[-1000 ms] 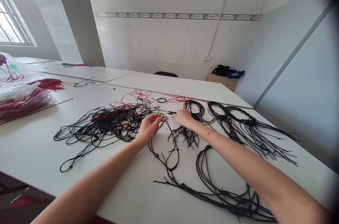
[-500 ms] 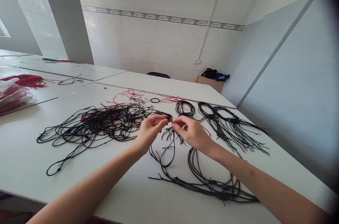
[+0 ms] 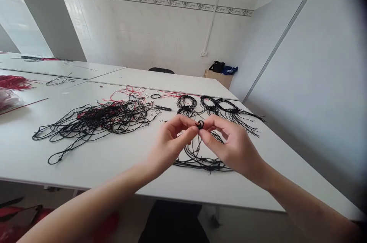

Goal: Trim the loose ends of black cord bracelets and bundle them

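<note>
My left hand point(image 3: 174, 141) and my right hand point(image 3: 229, 139) meet over the table, each pinching a small looped piece of black cord point(image 3: 201, 124) between thumb and forefinger. Beneath them hangs or lies more thin cord, partly hidden by the fingers. Behind my hands a slim black tool point(image 3: 163, 108) rests on the tabletop. Left of my hands spreads a tangled heap of black cords point(image 3: 114, 118) with some red in it. Just beyond and to the right lie coiled black cord bundles point(image 3: 186, 105). Nearer, below my fingers, is another black bundle point(image 3: 210, 165).
The white table point(image 3: 114, 170) ends at a front edge below my forearms. Red threads point(image 3: 13, 81) and a plastic bag point(image 3: 10, 99) lie at the far left. A chair back point(image 3: 161, 70) and a box with dark bags point(image 3: 219, 76) stand beyond the table.
The black tool has left my left hand and now lies on the table. Both hands have come closer together and nearer to me, and the view has shifted.
</note>
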